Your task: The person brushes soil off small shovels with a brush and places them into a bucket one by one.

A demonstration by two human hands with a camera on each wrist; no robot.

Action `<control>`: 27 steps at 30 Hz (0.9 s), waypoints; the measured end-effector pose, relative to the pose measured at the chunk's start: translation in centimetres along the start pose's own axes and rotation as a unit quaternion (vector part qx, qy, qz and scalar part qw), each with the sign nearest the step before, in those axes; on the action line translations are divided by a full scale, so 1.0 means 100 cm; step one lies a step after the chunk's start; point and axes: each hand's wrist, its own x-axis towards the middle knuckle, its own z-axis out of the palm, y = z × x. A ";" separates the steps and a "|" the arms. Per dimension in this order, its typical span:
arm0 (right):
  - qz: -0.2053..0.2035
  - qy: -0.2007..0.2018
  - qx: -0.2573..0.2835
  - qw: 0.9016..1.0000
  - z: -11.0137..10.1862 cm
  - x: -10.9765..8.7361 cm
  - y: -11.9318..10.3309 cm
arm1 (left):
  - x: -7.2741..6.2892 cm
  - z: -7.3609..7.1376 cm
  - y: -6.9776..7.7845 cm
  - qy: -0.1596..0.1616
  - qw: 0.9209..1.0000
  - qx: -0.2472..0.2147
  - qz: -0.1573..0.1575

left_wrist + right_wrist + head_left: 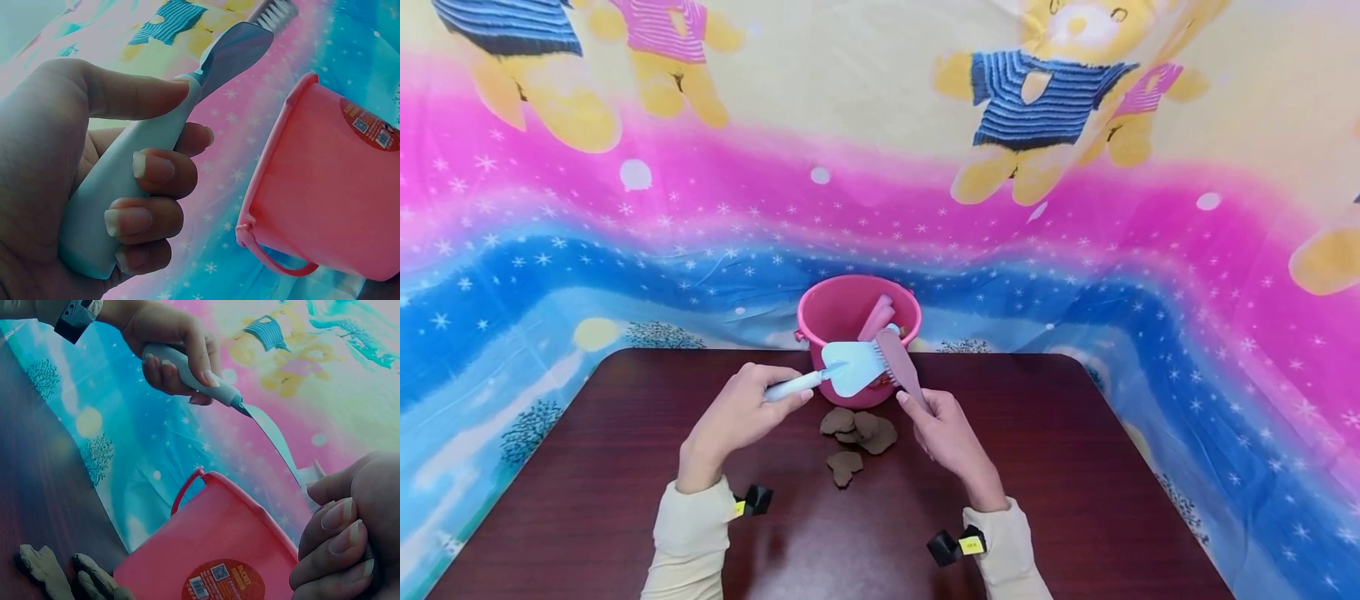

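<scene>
My left hand (pixel 741 417) grips the pale handle of a small trowel (pixel 853 367), thumb along the top and fingers curled round it, as the left wrist view shows. In my right hand (pixel 951 437) is a mauve brush (pixel 901 367) with white bristles. The bristles touch the trowel blade near its far edge. Both tools are held up in front of and above a pink bucket (pixel 838 310). Inside the bucket stands a pink item (pixel 877 317), its kind unclear. In the right wrist view, my right fingers (pixel 340 540) hide most of the brush.
Several flat brown clods (pixel 857 427) lie on the dark wooden table (pixel 625 467) in front of the bucket. A patterned cloth (pixel 760 167) with bears and snowflakes hangs behind and around the table. Each wrist wears a black camera with a yellow label.
</scene>
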 end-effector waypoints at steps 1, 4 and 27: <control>0.002 0.002 0.000 1.000 -0.001 0.000 0.000 | 0.000 0.000 0.000 0.001 1.000 0.001 0.002; 0.006 0.012 0.001 1.000 -0.002 0.001 0.002 | 0.000 -0.001 0.000 0.001 1.000 0.004 0.003; -0.009 0.006 0.007 1.000 0.015 -0.001 -0.003 | 0.005 0.007 -0.001 -0.024 0.998 0.019 -0.045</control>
